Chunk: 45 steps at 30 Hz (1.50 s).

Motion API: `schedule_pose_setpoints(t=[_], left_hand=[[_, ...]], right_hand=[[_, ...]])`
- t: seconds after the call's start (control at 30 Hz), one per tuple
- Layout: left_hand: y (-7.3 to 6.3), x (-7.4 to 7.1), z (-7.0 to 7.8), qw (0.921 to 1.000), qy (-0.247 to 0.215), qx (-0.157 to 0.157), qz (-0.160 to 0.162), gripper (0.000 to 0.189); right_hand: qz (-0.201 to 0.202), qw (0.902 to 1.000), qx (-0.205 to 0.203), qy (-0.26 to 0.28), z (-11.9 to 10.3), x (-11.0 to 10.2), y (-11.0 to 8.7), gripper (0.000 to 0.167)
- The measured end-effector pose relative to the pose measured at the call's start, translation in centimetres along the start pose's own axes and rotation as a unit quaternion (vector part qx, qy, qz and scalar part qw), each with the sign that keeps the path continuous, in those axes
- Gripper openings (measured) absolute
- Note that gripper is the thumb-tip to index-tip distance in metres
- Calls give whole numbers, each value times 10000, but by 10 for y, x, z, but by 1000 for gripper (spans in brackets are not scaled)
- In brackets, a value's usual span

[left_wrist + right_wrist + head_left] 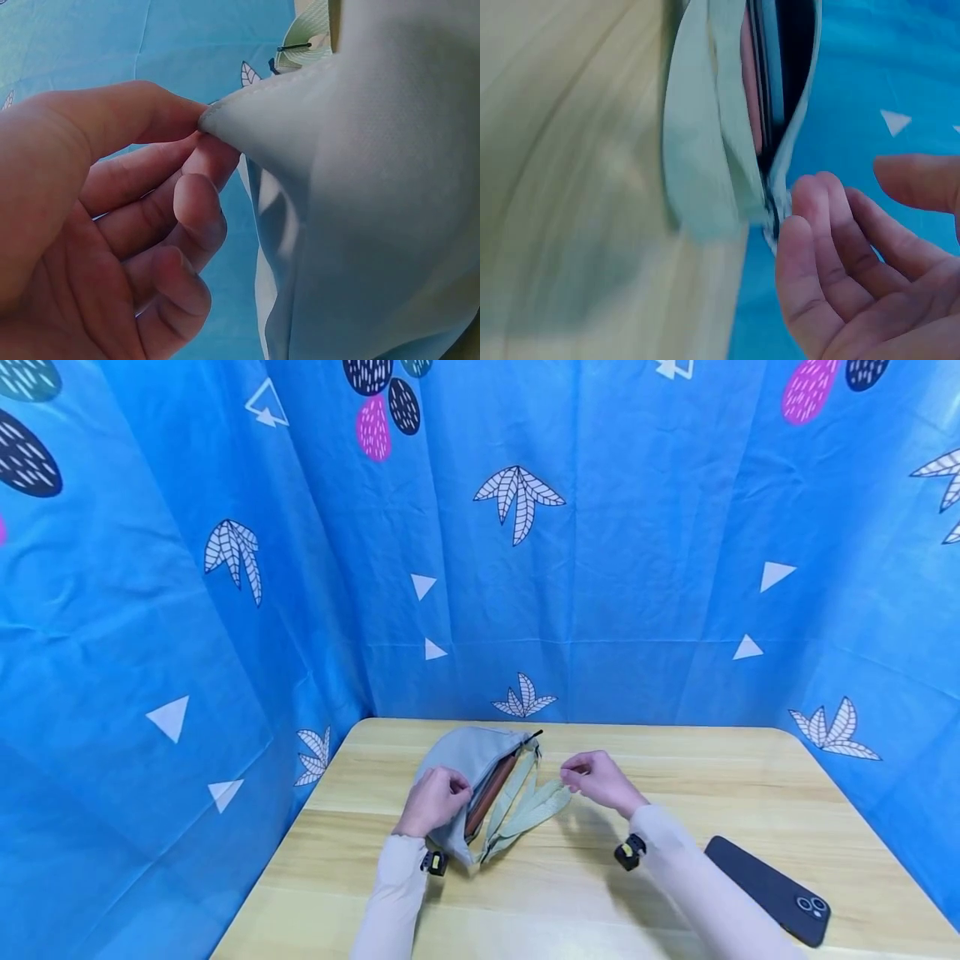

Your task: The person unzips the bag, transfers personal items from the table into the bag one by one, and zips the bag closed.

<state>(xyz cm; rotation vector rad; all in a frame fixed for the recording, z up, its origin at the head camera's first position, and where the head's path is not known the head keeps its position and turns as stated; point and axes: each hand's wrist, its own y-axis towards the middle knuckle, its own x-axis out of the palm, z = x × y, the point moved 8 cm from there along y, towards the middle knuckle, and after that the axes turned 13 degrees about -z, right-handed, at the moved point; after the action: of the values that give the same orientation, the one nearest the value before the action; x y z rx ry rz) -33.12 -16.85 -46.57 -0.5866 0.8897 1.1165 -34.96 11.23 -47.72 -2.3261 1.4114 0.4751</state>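
Note:
A light grey-blue fabric bag (468, 752) lies on the wooden table with its zipped mouth gaping to the right. Inside the mouth shows a reddish-brown item (491, 793); its kind cannot be told. My left hand (433, 797) pinches the rim of the bag between thumb and index finger, and the left wrist view shows the cloth (375, 165) drawn to a point there. A pale green strap (536, 810) is looped to the right of the bag. Close to that strap is my right hand (602, 781), its thumb apart from its loosely bent fingers (799, 262), holding nothing.
A dark smartphone (768, 889) lies on the table (675, 752) at the front right, beside the right forearm. Blue patterned curtains (637, 568) hang behind the table and along both sides. A black zipper pull (535, 736) sticks out at the bag's far end.

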Motion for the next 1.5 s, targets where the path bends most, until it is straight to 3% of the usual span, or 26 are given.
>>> schedule_pose_setpoints(t=[0.3, 0.57, 0.87, 1.07, 1.5], left_hand=[[1, 0, 4, 10000, -14, 84, -31, 8], [0, -1, 2, 10000, -45, 22, 39, 7], [1, 1, -1, 10000, -36, -5, 28, 7], [1, 0, -1, 10000, 11, 20, 51, 8], [0, 2, 0, 10000, 1, 56, 23, 8]], right_hand=[[242, 9913, -169, -1284, 18, -56, -52, 27], [267, 9798, -70, -1983, 27, -83, -91, 28], [111, 9730, 252, -2291, 50, -96, -129, 38], [-8, 9661, 637, -2502, 73, -103, -143, 47], [-506, 9603, 1268, -2434, 113, -103, -167, 74]])
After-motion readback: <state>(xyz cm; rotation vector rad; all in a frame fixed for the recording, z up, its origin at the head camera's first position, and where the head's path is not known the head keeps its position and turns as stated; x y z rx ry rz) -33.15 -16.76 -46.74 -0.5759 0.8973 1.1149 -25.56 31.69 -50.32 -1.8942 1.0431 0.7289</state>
